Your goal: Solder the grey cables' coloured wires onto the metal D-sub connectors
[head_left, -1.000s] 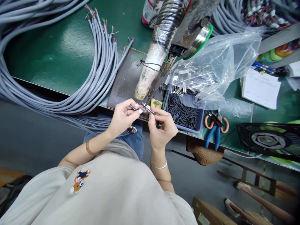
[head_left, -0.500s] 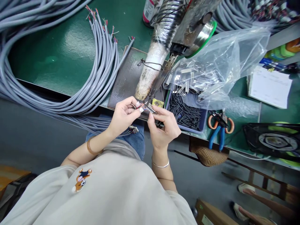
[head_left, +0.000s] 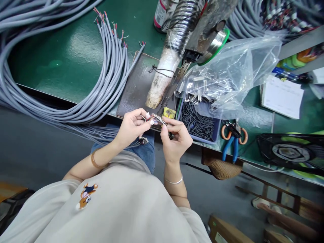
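Note:
My left hand (head_left: 134, 126) is closed, pinching the thin coloured wires (head_left: 149, 118) at a cable's end. Thumb and fingers of my right hand (head_left: 176, 136) grip one end of a metal multi-pin connector (head_left: 159, 119), tilted between both hands. The wires meet the connector's near left part; whether each is joined I cannot tell. Just beyond lie a yellow sponge (head_left: 169, 113) and the thin metal tip of a soldering tool (head_left: 174, 86). Below my left hand, finished-looking connector ends (head_left: 143, 140) hang near my lap.
Grey cables (head_left: 101, 87) lie in a bundle at left. A white-wrapped hose (head_left: 162, 76) slants over a dark board (head_left: 129, 91). Right are a blue tray (head_left: 215, 130) of black tubes, a plastic bag (head_left: 243, 74) of connectors, pliers (head_left: 231, 148), a solder spool (head_left: 217, 45) and a fan (head_left: 291, 152).
The connector has turned in my fingers and come away from the soldering tip, slightly toward me. My right hand has shifted a little. The whole view has moved slightly.

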Tool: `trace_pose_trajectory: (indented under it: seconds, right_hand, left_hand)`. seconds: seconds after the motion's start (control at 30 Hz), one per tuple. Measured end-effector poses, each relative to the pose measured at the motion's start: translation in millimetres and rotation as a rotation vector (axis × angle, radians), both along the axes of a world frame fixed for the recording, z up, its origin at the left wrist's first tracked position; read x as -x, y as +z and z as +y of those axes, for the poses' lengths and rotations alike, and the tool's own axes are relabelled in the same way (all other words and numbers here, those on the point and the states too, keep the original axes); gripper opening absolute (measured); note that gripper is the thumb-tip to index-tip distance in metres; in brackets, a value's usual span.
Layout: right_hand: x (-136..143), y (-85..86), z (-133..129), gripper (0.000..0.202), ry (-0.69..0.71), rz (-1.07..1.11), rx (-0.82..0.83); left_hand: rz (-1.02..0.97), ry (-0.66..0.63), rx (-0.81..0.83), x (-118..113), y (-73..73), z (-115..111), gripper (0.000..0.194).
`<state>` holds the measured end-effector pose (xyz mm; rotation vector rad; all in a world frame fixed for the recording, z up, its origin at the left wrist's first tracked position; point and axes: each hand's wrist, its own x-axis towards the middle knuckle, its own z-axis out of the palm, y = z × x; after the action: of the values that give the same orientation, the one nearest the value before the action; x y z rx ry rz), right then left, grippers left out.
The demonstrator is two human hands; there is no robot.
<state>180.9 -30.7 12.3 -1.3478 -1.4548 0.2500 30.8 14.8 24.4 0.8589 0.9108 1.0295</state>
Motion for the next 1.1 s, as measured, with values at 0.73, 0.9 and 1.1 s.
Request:
trace_pose_trajectory:
  seconds: [0.73,0.9,1.1]
  right_hand:
    - [3.8,-2.7,5.4,0.015,-0.016,-0.144,-0.114]
    - [4.0,-1.4,8.5,0.015,-0.030,-0.192,-0.140]
    - [2.6,-3.4,10.6,0.018,0.007,-0.111,-0.120]
  left_hand:
    - [-0.003,0.101,-0.074,-8.0,4.0,-1.4,0.022]
    - [0.052,0.137,-0.086,-10.7,3.3,-1.4,0.023]
    - [0.051,0.115,-0.070,-10.1,5.7,-0.1,0.023]
